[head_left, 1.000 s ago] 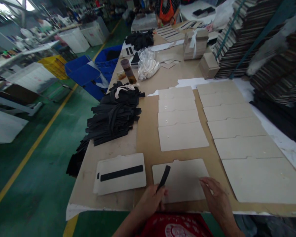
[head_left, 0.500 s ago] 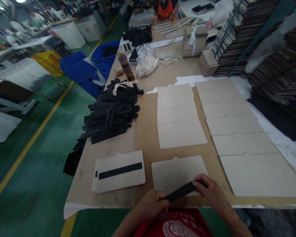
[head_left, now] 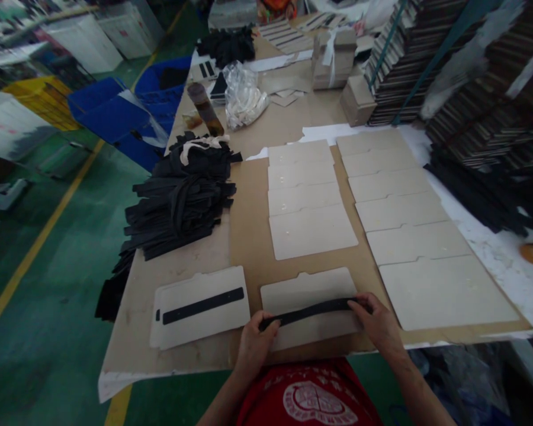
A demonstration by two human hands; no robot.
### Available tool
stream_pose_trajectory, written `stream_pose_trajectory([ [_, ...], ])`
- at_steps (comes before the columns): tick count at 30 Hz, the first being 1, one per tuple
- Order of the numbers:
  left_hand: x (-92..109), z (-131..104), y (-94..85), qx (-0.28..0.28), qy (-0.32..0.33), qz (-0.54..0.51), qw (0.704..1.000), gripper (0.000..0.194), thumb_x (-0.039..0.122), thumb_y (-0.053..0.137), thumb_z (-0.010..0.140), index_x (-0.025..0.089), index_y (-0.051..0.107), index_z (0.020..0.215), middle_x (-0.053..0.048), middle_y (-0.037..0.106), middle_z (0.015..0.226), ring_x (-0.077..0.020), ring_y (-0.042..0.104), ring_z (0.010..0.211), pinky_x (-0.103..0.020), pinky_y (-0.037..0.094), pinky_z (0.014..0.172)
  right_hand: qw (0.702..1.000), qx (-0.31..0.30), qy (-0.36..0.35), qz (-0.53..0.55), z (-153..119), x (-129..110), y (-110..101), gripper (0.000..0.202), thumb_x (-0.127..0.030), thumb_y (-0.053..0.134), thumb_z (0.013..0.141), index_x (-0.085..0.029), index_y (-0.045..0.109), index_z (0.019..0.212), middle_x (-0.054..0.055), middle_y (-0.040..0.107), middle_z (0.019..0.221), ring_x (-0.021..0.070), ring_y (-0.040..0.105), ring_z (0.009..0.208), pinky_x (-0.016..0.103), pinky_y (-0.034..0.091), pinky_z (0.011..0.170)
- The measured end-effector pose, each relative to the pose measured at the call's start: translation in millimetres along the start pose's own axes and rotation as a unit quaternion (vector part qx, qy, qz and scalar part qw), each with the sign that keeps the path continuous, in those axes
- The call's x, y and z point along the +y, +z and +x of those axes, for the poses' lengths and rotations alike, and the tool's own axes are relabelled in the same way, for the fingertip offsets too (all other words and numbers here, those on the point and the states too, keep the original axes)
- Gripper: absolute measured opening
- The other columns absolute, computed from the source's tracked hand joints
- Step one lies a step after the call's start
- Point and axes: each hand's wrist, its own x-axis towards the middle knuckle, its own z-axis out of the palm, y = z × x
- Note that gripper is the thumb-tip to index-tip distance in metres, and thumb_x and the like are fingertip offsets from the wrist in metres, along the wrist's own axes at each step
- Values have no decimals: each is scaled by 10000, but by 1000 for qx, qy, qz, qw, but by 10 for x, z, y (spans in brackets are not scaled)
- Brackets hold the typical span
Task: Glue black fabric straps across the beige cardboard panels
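A long black fabric strip (head_left: 315, 310) is stretched between my two hands over a beige cardboard panel (head_left: 306, 285). My left hand (head_left: 255, 338) pinches its left end, and my right hand (head_left: 375, 316) pinches the right end. Whether the strip touches the panel I cannot tell. Left of it lies another beige panel (head_left: 195, 283), bearing a black strip (head_left: 204, 305) and a small black piece (head_left: 158, 315) at its left edge.
Overlapping beige panels (head_left: 313, 231) run up the middle, with another row of panels (head_left: 444, 290) on the right. A heap of black strips (head_left: 177, 207) lies at the left edge. Beyond stand a bottle (head_left: 204, 109), a plastic bag (head_left: 244, 97) and tall board stacks (head_left: 413, 59).
Both hands have moved forward over the panel, and the strip is now drawn out longer and more level between them. The camera view has shifted slightly.
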Motion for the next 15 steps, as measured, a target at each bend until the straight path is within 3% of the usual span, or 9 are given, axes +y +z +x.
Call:
stream_pose_trajectory([
  [8,-109,64,121,77,14,12,997,320,488,553,739,194,624,848,-17,649,780,-212,591,786,-315,445,743,1000,10,3,-8,150,109,92,408,-554,605,694,-221,637,928,68,716,836,258,661,807,378,489,750],
  [15,-106,41,131,77,13,21,997,320,509,548,761,205,615,833,-10,639,763,-212,581,774,-317,442,734,1000,13,1,-24,178,102,105,385,-545,609,705,-227,640,920,61,722,839,251,663,801,372,487,746],
])
